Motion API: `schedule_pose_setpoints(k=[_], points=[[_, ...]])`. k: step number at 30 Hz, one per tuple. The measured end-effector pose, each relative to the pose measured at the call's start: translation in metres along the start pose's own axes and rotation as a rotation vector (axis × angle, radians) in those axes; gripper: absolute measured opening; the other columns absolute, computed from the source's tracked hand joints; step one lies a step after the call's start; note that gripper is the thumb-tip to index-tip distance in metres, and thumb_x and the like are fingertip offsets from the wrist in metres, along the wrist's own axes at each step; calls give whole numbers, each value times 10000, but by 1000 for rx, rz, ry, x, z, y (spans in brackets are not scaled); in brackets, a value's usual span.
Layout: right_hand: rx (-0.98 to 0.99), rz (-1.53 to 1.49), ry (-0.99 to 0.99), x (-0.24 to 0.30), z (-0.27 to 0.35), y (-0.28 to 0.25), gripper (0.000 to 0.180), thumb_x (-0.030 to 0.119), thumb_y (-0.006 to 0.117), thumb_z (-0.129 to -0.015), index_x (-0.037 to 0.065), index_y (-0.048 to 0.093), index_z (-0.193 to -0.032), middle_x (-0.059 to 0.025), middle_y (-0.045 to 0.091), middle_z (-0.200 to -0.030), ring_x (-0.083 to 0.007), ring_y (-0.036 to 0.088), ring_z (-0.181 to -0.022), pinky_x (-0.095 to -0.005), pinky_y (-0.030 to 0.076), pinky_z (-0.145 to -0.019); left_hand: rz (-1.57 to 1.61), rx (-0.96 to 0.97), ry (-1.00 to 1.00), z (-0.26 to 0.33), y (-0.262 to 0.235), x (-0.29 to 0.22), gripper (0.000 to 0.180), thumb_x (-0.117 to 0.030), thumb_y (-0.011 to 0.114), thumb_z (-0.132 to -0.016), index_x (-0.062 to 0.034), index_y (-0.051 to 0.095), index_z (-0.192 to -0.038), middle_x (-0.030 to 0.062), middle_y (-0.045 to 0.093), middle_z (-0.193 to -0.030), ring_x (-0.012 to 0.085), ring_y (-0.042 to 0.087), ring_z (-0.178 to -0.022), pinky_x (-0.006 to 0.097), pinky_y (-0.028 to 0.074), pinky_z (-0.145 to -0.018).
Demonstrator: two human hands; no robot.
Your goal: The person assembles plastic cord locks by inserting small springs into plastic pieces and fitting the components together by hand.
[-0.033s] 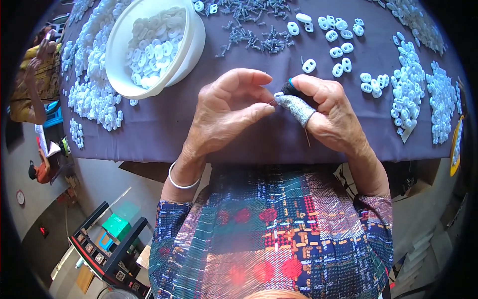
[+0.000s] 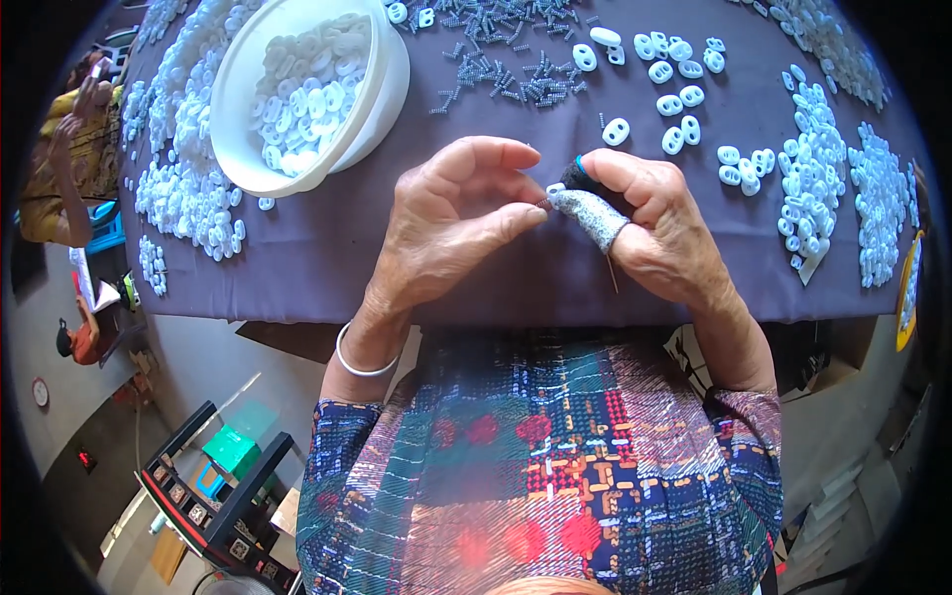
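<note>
Above the table's near edge, my left hand (image 2: 451, 213) pinches a tiny spring (image 2: 543, 203) between thumb and forefinger. Close against it, my right hand (image 2: 654, 213) grips a small white plastic piece (image 2: 555, 188) with covered fingertips. A grey speckled cover (image 2: 595, 218) wraps the right thumb, and a dark one (image 2: 577, 176) sits on the forefinger. The spring's end meets the white piece; how far it goes in is too small to tell. A thin stick or needle (image 2: 613, 275) points down from below the right thumb.
A white tub (image 2: 392, 89) of white pieces stands back left, beside a large heap of them (image 2: 183, 193). Loose springs (image 2: 526, 79) lie at the back. White two-holed pieces (image 2: 669, 103) and piles (image 2: 808, 178) lie to the right. Another person (image 2: 64, 188) sits far left.
</note>
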State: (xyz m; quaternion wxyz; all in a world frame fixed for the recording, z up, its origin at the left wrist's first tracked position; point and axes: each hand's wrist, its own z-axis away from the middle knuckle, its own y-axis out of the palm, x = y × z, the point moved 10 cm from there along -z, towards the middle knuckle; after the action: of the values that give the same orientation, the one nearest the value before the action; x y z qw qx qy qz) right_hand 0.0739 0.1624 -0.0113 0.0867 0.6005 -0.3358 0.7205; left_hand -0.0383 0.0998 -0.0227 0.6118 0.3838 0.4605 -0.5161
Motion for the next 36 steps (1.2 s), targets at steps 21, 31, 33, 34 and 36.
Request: schedule_pose_setpoints(k=[21, 31, 33, 34, 36], points=[[-4, -201, 196, -11, 0, 3, 140, 82, 627, -851, -15, 600, -948, -1, 571, -690, -51, 505, -566, -231, 389, -473, 16, -71, 57, 1, -4, -8, 357, 13, 690, -796, 24, 576, -1133, 72, 668, -875, 98, 620, -769, 200, 494, -646], [-106, -309, 165, -18, 5, -4, 112, 98, 615, -876, -10, 603, -904, 29, 547, -653, -22, 480, -509, -191, 346, -420, -264, -138, 193, 5, -8, -16, 198, -81, 628, -872, -19, 629, -1060, 33, 641, -869, 89, 586, -785, 194, 448, -646], [-99, -336, 156, -15, 4, -3, 106, 96, 614, -876, -8, 601, -893, 30, 544, -647, -22, 481, -511, -191, 346, -424, -502, -71, 423, 10, 8, -35, 142, -79, 630, -863, -11, 636, -987, 25, 609, -804, 107, 558, -806, 220, 433, -677], [-95, -321, 134, -13, 4, -4, 110, 96, 613, -876, -10, 599, -900, 31, 541, -649, -21, 480, -516, -190, 348, -432, -516, -81, 417, 10, 11, -37, 105, -75, 631, -852, 7, 622, -917, 36, 572, -750, 138, 527, -781, 255, 424, -687], [-92, -311, 112, -12, 4, -4, 114, 97, 612, -876, -11, 597, -906, 32, 538, -651, -20, 480, -521, -188, 350, -440, -542, -82, 410, 8, 12, -36, 94, -75, 632, -852, 8, 616, -891, 43, 567, -746, 146, 511, -752, 264, 418, -669]])
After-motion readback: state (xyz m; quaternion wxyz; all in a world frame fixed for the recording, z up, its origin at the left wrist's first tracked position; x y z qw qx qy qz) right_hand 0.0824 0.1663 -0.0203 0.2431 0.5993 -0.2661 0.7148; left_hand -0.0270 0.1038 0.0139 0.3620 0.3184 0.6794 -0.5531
